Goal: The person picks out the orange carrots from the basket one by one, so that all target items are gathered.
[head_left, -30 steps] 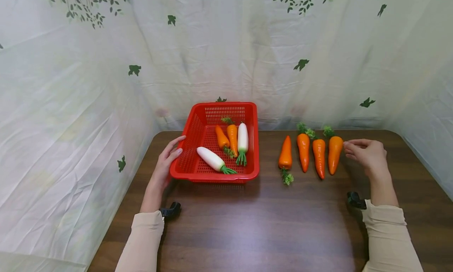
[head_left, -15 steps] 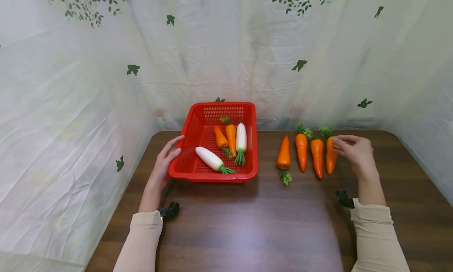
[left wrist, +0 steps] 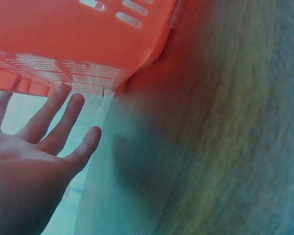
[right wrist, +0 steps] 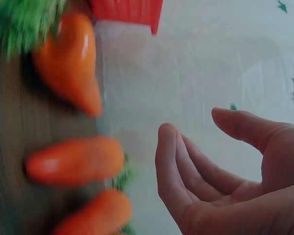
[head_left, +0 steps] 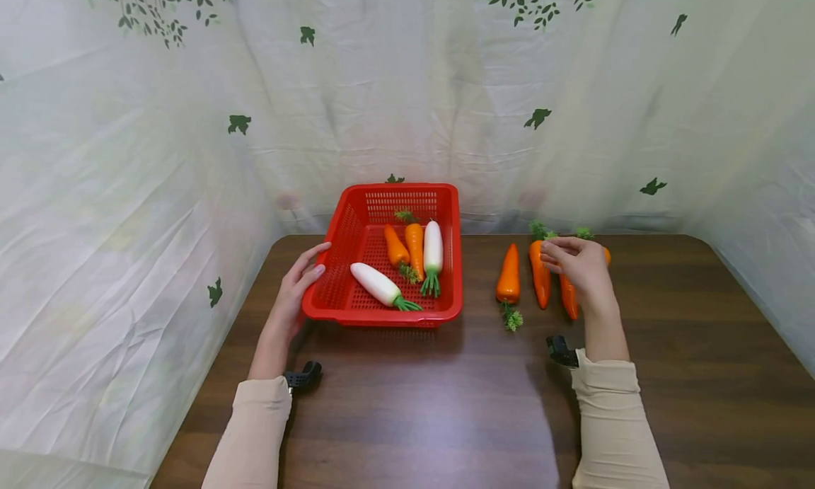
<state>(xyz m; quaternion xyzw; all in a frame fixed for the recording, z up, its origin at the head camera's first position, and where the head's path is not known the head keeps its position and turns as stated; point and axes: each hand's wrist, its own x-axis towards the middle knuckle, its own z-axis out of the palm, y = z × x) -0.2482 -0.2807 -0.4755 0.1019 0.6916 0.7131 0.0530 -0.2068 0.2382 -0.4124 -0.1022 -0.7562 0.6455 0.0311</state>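
A red plastic basket [head_left: 382, 318] stands left of centre on the table. In it lie two white radishes [head_left: 376, 284] with green tops and two orange carrots [head_left: 414, 247]. My left hand [head_left: 294, 294] rests at the basket's left rim; its fingers [left wrist: 63, 125] look extended and spread beside the wall in the left wrist view. Several more carrots [head_left: 509, 280] lie in a row to the right of the basket. Over that row is my right hand [head_left: 584, 269], partly hiding the two rightmost carrots. Thumb and fingertips stand apart with nothing between them in the right wrist view.
The dark wooden table [head_left: 433, 404] extends toward me and to the right of the carrots. A pale cloth curtain [head_left: 407, 107] with leaf prints rises behind the table's far edge and along both sides. The leftmost carrot [right wrist: 68, 58] points its leafy top toward me.
My right hand has moved left, from beside the rightmost carrot to over the row. The left hand stays at the basket, and the carrots keep their places.
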